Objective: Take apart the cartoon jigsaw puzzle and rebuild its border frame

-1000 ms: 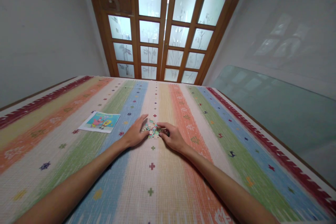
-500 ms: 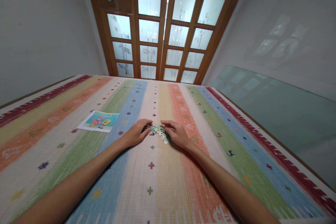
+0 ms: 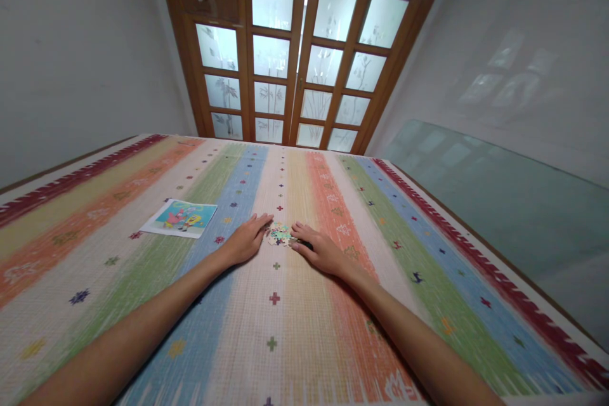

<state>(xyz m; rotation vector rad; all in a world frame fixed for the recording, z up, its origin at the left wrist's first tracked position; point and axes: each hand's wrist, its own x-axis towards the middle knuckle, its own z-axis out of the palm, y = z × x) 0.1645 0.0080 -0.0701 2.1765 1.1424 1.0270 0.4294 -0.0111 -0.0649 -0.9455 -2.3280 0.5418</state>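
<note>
A small heap of jigsaw puzzle pieces [image 3: 280,233], mostly green and pale, lies on the striped tablecloth between my hands. My left hand [image 3: 248,239] rests at the heap's left edge, its fingers stretched forward and holding nothing. On the right side, my right hand [image 3: 316,247] touches the pieces with its fingertips. Thumb and fingers of that hand are apart, curved toward the heap. Part of the heap near the right fingers is hidden. To the left lies a printed picture sheet [image 3: 183,218] with cartoon figures on a blue-green background.
The striped tablecloth [image 3: 304,342] covers a large table reaching to a wooden door with frosted panes [image 3: 271,54]. White walls stand on both sides. A pale green glass panel [image 3: 499,184] leans along the right wall.
The puzzle pieces have been pushed into a tighter heap, a little to the left. My right hand has shifted inward, and my left fingers have straightened.
</note>
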